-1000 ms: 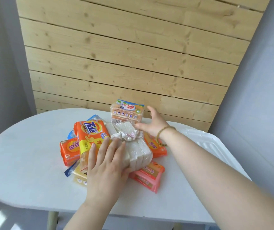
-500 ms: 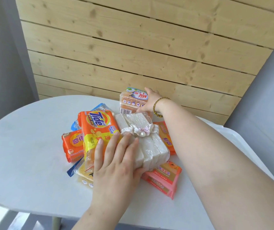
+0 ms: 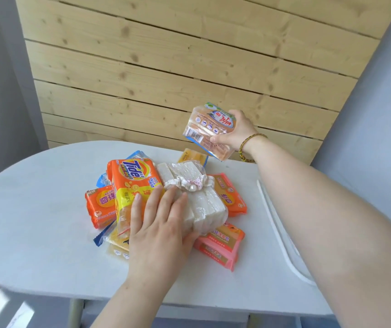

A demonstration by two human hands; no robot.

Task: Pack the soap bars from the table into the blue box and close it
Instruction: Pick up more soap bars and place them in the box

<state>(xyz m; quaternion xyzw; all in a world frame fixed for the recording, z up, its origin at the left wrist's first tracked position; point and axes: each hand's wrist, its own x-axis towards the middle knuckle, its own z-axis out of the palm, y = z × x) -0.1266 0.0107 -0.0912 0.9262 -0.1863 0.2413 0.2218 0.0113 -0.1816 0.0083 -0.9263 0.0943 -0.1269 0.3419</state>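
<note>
Soap bars (image 3: 123,197) sit heaped mid-frame on a white oval bench (image 3: 36,209), all wrapped. The right hand (image 3: 231,136), upper right of centre, grasps a peach soap pack (image 3: 210,131) in the air above the far side of the pile. The pack is tilted with its barcode toward the camera. Fingers curl over its top edge, thumb on the near face. It is a rectangular block in glossy clear film. A woven bracelet (image 3: 249,144) is on that wrist.

The left hand (image 3: 159,223) lies flat and released, fingers straight, palm down on the white soap bundle (image 3: 206,207) and the edge of the Tide pack (image 3: 133,176). The bundle is several pale matte bars in crinkly clear plastic, tied with a frilly band and a pearl bead (image 3: 192,187). The Tide pack is shiny orange and yellow and lies on top of the pile.

An orange pack (image 3: 99,204) is at the left of the pile and another orange pack (image 3: 227,195) at the right. A pink pack (image 3: 218,247) is lower right, and a yellow pack (image 3: 193,158) lies at the back. A blue wrapper end (image 3: 102,237) pokes out lower left.

A white plastic rim (image 3: 282,235) lies on the bench at right, partly hidden by the right forearm. The bench surface is matte with rounded ends, with open room at the left and near sides of the pile.

A pale wood plank wall (image 3: 166,67), knotty with horizontal seams, stands behind. Grey walls flank it.
</note>
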